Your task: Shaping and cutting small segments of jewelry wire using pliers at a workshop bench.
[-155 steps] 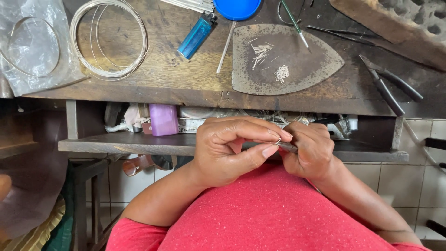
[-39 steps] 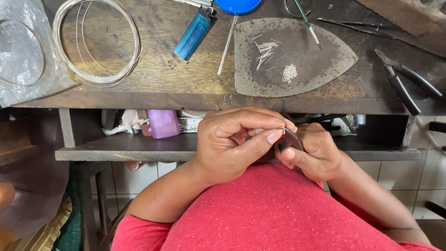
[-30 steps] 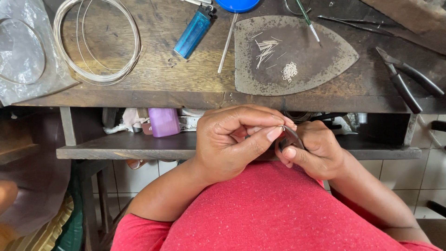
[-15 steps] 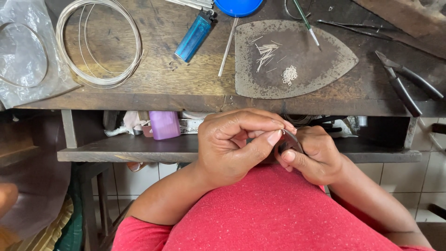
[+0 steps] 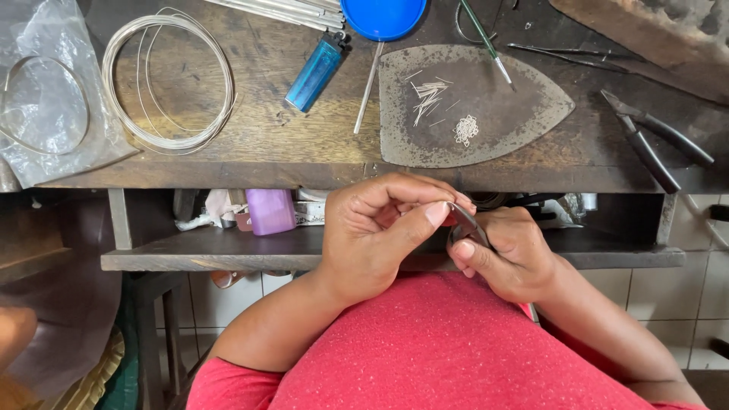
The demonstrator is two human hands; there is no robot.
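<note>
While my left hand (image 5: 380,235) pinches its thumb and forefinger together at the tip of the small dark metal pliers (image 5: 465,225), my right hand (image 5: 509,254) is wrapped shut around the pliers' handles, just in front of my red shirt (image 5: 440,349). Whatever sits between my left fingers (image 5: 434,214) is too small for me to make out. Both hands hover before the open wooden shelf (image 5: 250,247) under the table, where a lilac plastic box (image 5: 269,211) stands among clutter. Above, on the worn wooden table (image 5: 258,140), lies a flat, iron-shaped dark metal plate (image 5: 516,114) carrying a bundle of short silver wire pins (image 5: 427,97) and a little heap of silver rings (image 5: 465,130). Left of it rest a blue lighter (image 5: 315,74) and a big coil of silver wire (image 5: 171,80); a clear plastic bag (image 5: 45,99) lies at the far left. Black-handled pliers (image 5: 645,140) lie to the right, well apart from my hands.
</note>
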